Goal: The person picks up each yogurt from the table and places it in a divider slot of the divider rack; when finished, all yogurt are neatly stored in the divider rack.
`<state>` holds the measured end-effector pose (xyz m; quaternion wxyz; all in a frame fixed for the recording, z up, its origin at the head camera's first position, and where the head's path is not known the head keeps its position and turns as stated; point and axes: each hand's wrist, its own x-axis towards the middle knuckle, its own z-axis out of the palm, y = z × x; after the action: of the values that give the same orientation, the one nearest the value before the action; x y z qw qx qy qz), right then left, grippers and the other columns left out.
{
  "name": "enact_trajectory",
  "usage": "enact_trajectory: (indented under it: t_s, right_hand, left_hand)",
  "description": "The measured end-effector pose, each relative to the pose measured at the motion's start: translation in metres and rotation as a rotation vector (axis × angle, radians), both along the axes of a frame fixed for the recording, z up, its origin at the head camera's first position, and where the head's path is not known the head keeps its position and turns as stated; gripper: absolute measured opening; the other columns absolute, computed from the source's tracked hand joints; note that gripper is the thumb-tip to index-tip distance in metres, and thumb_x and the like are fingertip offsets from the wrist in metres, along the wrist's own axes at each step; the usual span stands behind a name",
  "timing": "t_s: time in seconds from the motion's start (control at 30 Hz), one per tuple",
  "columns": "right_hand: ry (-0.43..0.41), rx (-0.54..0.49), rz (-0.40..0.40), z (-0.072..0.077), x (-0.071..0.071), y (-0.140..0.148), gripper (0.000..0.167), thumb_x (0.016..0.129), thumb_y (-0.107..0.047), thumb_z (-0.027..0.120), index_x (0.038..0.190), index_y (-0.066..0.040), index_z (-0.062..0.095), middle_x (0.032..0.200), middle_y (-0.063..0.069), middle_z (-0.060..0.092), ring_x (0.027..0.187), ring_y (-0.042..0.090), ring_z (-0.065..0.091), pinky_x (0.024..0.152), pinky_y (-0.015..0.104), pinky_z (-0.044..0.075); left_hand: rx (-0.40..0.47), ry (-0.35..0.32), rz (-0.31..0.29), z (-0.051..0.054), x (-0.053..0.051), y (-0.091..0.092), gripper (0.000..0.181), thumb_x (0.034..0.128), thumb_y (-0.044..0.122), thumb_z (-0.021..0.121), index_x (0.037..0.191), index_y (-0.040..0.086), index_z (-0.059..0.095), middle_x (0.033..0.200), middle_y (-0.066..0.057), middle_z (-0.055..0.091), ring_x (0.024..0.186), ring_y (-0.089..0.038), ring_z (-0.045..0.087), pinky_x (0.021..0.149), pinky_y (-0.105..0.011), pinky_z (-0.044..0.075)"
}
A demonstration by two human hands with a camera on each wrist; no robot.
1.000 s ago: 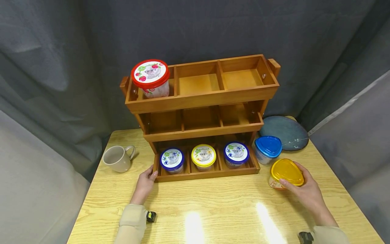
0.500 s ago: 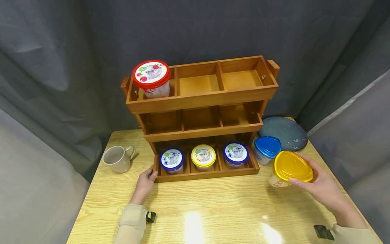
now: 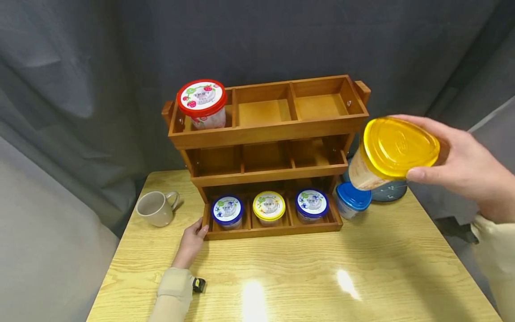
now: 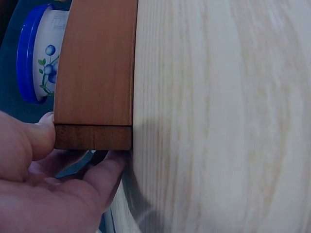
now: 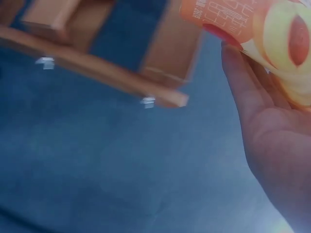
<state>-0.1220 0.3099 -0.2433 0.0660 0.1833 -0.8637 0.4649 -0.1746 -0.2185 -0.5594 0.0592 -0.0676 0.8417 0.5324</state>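
Note:
A yellow-lidded plastic tub is up in the air at the right, tilted. My right hand grips it around the side, with the thumb at the lid's edge. Peach pictures show on the tub's label in the right wrist view. At the lower left, my left hand holds the front corner of a three-tier wooden rack. The left wrist view shows thumb and fingers on either side of that corner. On the bottom tier sit two blue-lidded tubs and a yellow-lidded round tub.
A red-lidded tub stands in the top tier's left compartment. A blue-lidded tub is beside the rack's right end, before a dark plate. The beige mug stands left of the rack. Grey curtains surround the table.
My right hand has lifted the yellow-lidded tub off the table and raised it to the right, level with the rack's upper tiers. My left hand stays on the rack's corner.

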Motion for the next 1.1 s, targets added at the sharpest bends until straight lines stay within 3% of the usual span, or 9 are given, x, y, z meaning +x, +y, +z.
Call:
enact_trajectory:
  t_s: [0.13,0.3,0.5,0.6,0.8,1.1]
  right_hand:
    - [-0.001,0.021,0.0,0.037,-0.02,-0.014,0.079,0.085,0.01,0.071,0.152,-0.019,0.04,0.132,0.002,0.051,0.101,0.02,0.049,0.08,0.009,0.05]
    - [0.053,0.037,0.07,0.073,-0.051,-0.038,0.075,0.087,0.005,0.071,0.151,-0.019,0.041,0.128,0.003,0.052,0.1,0.022,0.048,0.081,0.009,0.047]
    - [0.076,0.075,0.184,0.103,-0.092,-0.076,0.069,0.092,-0.009,0.07,0.152,-0.019,0.038,0.125,0.007,0.052,0.101,0.025,0.049,0.085,0.011,0.048]
    - [0.041,0.109,0.193,0.109,-0.112,-0.095,0.069,0.093,-0.021,0.071,0.153,-0.023,0.036,0.128,0.005,0.052,0.107,0.026,0.05,0.093,0.018,0.049]
    - [-0.041,0.159,0.229,0.11,-0.143,-0.127,0.075,0.092,-0.035,0.071,0.155,-0.025,0.032,0.132,0.004,0.05,0.116,0.024,0.047,0.109,0.044,0.041]
    - [-0.127,0.169,0.364,0.101,-0.176,-0.157,0.081,0.09,-0.035,0.074,0.156,-0.019,0.03,0.132,0.005,0.051,0.116,0.022,0.049,0.107,0.04,0.042]
  left_hand:
    - [0.0,-0.004,0.007,0.001,0.0,0.0,0.052,0.1056,0.014,0.049,0.15,-0.006,0.033,0.146,-0.028,0.042,0.133,-0.04,0.044,0.108,-0.048,0.04]
    - [0.009,-0.008,0.007,0.002,-0.001,0.001,0.051,0.1055,0.014,0.049,0.151,-0.005,0.033,0.146,-0.028,0.043,0.132,-0.039,0.044,0.108,-0.048,0.04]
    - [0.006,0.024,0.002,0.002,-0.002,0.001,0.049,0.1049,0.01,0.049,0.149,-0.007,0.035,0.143,-0.029,0.046,0.13,-0.04,0.047,0.108,-0.049,0.041]
    - [0.01,0.033,-0.007,0.002,-0.003,0.001,0.049,0.1049,0.009,0.049,0.148,-0.009,0.035,0.142,-0.03,0.047,0.129,-0.041,0.048,0.107,-0.05,0.041]
    - [-0.001,0.022,-0.005,0.0,-0.002,0.001,0.05,0.105,0.012,0.049,0.149,-0.008,0.035,0.142,-0.03,0.047,0.129,-0.04,0.048,0.107,-0.049,0.041]
    - [-0.003,0.019,-0.003,-0.001,-0.002,0.0,0.051,0.1054,0.012,0.048,0.15,-0.007,0.033,0.144,-0.029,0.044,0.131,-0.041,0.045,0.107,-0.049,0.04]
